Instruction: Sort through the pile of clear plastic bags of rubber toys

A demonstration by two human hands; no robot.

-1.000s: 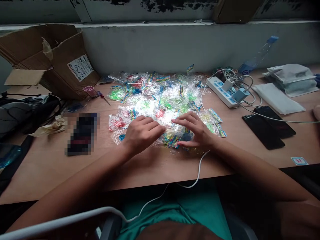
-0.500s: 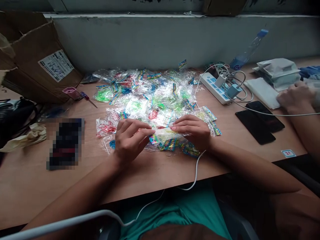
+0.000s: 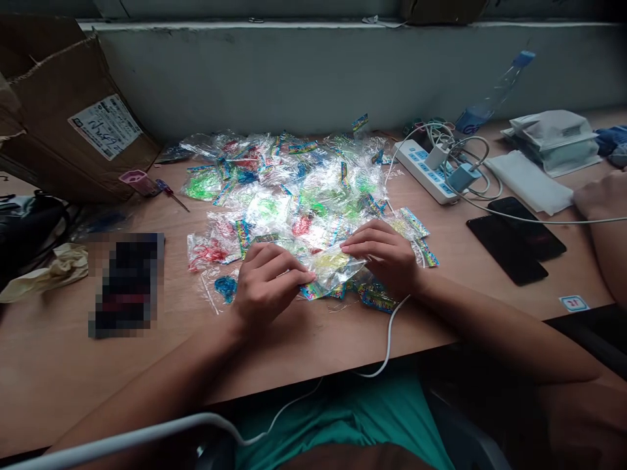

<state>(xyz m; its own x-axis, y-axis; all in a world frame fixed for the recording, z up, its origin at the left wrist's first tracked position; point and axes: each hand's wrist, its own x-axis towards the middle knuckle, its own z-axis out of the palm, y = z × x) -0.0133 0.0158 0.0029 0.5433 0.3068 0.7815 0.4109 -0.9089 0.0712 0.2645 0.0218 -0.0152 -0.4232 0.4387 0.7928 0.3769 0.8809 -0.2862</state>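
Note:
My left hand (image 3: 267, 284) and my right hand (image 3: 385, 258) pinch opposite ends of a clear plastic bag (image 3: 333, 266) with yellow-green contents, lifting it slightly from the front of the pile. The heap of clear bags (image 3: 284, 189) holds green, red and blue loops, probably rubber bands, and has colourful printed header cards. A blue-filled bag (image 3: 226, 288) lies just beyond my left hand. Loose printed cards (image 3: 375, 299) lie under my right hand.
A cardboard box (image 3: 73, 111) stands at back left, near a small screwdriver (image 3: 171, 194). A power strip (image 3: 421, 170) with chargers, a plastic bottle (image 3: 494, 94) and several phones (image 3: 507, 251) sit right. Another person's arm (image 3: 605, 215) enters at right.
My hands have gone from resting over the pile to pinching a bag and raising it slightly. The other person's hand has moved back toward the right edge, and the view has shifted slightly.

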